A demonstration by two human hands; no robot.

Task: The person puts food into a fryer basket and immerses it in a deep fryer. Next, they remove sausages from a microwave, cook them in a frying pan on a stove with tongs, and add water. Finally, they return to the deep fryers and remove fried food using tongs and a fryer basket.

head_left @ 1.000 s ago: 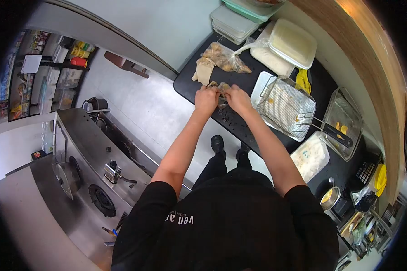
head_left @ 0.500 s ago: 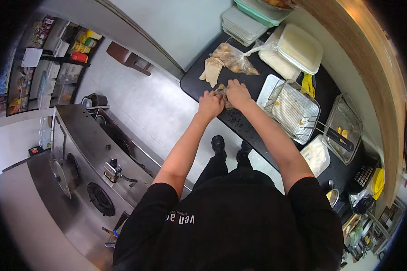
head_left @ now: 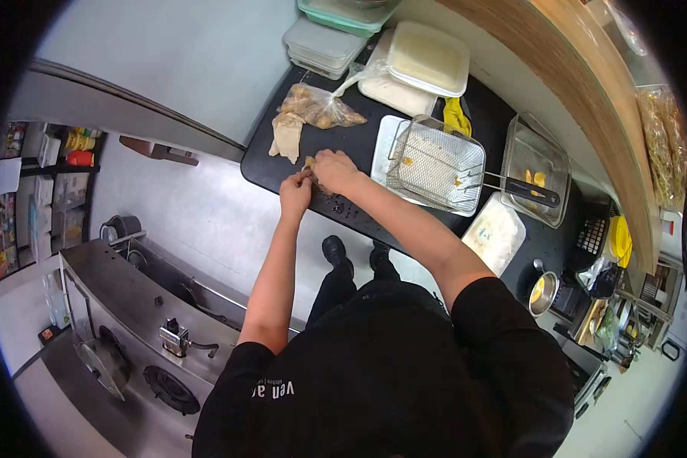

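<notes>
My left hand (head_left: 295, 192) is closed at the near edge of the black table (head_left: 351, 162), its fingers pinching a small plastic bag (head_left: 311, 164) with brownish contents. Beside it my right hand (head_left: 333, 171) is closed on the same bag and covers most of it. What is inside cannot be made out. Just beyond the hands lies a limp beige piece (head_left: 287, 136), perhaps cloth. It touches a knotted clear bag of yellow-brown chunks (head_left: 324, 107). Dark wet specks lie on the table by my right wrist.
A wire fry basket (head_left: 439, 164) sits on a white tray (head_left: 385, 145) to the right. Past it are a clear container (head_left: 538, 172) with yellow pieces, a white tub (head_left: 496, 233) and a metal bowl (head_left: 543, 294). Lidded tubs (head_left: 427, 57) stand behind. A steel stove (head_left: 141, 305) is at left.
The whole view has swung, so the table appears further left. My hands are closer together, and less of the small bag shows between them.
</notes>
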